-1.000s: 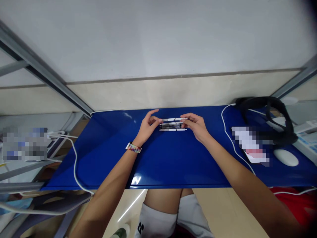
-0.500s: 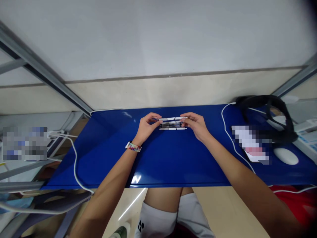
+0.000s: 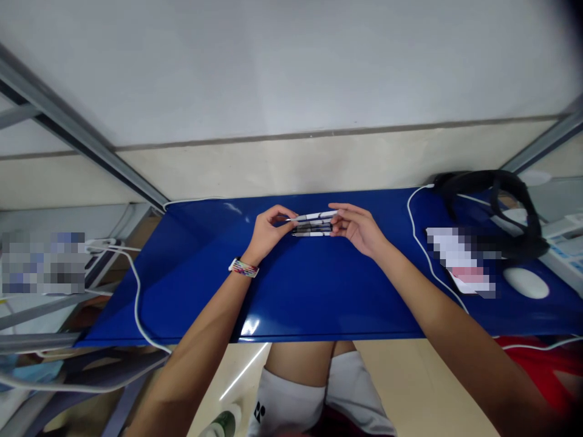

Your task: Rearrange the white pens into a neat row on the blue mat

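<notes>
A white-and-grey pen (image 3: 314, 216) lies crosswise between my two hands, its right end a little higher than its left. My left hand (image 3: 271, 230), with a colourful woven band at the wrist, pinches the pen's pointed end between thumb and fingers. At the other end, the fingers of my right hand (image 3: 357, 227) close on the same pen, its end partly hidden by them. Just below, more similar pens lie side by side, the nearest one (image 3: 312, 234) white with a dark tip. My right fingertips cover the right ends of these pens too.
The blue desk (image 3: 300, 291) stands against a wall. To the right are a black head strap (image 3: 523, 212), a blurred-out phone-like object (image 3: 462, 261), a white mouse (image 3: 526, 283) and a white cable (image 3: 416, 240). Another white cable (image 3: 138, 303) hangs over the left edge.
My right fingers have shifted slightly left and down over the pens' right ends, and the top pen's right end has tilted up. My left hand keeps its pinch.
</notes>
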Demonstrator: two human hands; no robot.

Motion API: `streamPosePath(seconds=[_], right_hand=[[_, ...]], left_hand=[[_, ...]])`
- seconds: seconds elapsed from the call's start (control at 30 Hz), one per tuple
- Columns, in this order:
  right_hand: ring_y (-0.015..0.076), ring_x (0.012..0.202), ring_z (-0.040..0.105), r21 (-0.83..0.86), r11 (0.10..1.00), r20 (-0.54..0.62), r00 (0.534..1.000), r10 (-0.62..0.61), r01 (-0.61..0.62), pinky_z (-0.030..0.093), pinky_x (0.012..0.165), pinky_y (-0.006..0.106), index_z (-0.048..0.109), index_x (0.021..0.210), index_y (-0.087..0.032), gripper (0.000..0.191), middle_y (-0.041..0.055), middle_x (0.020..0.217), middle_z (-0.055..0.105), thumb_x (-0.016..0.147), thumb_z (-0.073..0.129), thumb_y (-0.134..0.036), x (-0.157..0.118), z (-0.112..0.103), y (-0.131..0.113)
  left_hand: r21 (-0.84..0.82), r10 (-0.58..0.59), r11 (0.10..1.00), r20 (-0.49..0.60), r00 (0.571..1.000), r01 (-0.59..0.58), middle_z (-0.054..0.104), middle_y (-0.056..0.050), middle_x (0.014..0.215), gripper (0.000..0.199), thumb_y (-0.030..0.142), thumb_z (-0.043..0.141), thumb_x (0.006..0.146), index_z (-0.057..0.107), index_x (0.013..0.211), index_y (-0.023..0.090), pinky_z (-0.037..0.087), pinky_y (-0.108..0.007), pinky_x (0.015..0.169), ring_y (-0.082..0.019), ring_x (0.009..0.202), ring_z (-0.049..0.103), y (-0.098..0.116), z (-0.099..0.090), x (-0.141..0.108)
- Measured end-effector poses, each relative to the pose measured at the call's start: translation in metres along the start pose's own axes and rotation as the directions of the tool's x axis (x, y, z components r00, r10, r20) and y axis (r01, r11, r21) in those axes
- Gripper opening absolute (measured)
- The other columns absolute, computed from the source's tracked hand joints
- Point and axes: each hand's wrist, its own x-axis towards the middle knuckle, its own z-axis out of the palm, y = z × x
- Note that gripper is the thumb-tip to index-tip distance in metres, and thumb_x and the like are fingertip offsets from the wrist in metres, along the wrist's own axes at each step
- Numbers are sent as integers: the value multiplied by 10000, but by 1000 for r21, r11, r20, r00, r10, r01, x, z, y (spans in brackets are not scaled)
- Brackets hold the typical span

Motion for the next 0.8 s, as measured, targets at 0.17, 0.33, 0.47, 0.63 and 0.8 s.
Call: streamPosePath(seconds=[0.17, 0.33, 0.47, 0.63, 0.8], right_hand=[[163, 691, 721, 104, 988, 57, 993, 105, -111, 690, 687, 320, 840, 1178, -218, 396, 40, 906, 824, 829, 908, -392, 0, 1, 0], [168, 716, 733, 97, 992, 62, 996, 69, -75, 697, 698, 327, 824, 1193, -233, 400, 23, 874, 805, 844, 914, -408, 0, 3, 2], [179, 729, 734, 83, 995, 56, 997, 44, -48, 701, 709, 348, 823, 1180, -246, 403, 18, 850, 789, 834, 926, -426, -1, 5, 2], [170, 715, 719, 96, 995, 75, 997, 25, -32, 704, 724, 357, 824, 1164, -239, 408, 9, 828, 764, 820, 934, -426, -3, 7, 0], [160, 701, 695, 110, 990, 109, 991, 80, -92, 703, 707, 335, 825, 1236, -249, 425, 14, 860, 765, 856, 897, -424, -5, 5, -6]], left_hand=[[-61, -41, 997, -17, 999, 40, 805, -46, 1029, 272, 314, 952, 818, 775, 998, 213, 578, -339, 899, -185, 945, 745, 1, 0, 0], [-58, -86, 995, -10, 996, 85, 771, -31, 945, 273, 397, 918, 860, 773, 1000, 213, 550, -307, 806, -173, 867, 702, 4, 2, -1], [-70, -116, 991, 41, 992, 118, 780, -40, 950, 264, 433, 872, 906, 793, 1039, 220, 557, -323, 833, -180, 870, 710, 1, 1, 0], [-69, -127, 989, 76, 989, 132, 777, -32, 933, 252, 420, 879, 907, 806, 1044, 222, 542, -308, 823, -162, 844, 700, -1, -4, 2], [-32, -111, 993, 71, 991, 114, 786, -36, 896, 249, 437, 886, 910, 810, 997, 217, 545, -310, 787, -161, 798, 693, 3, -7, 2]])
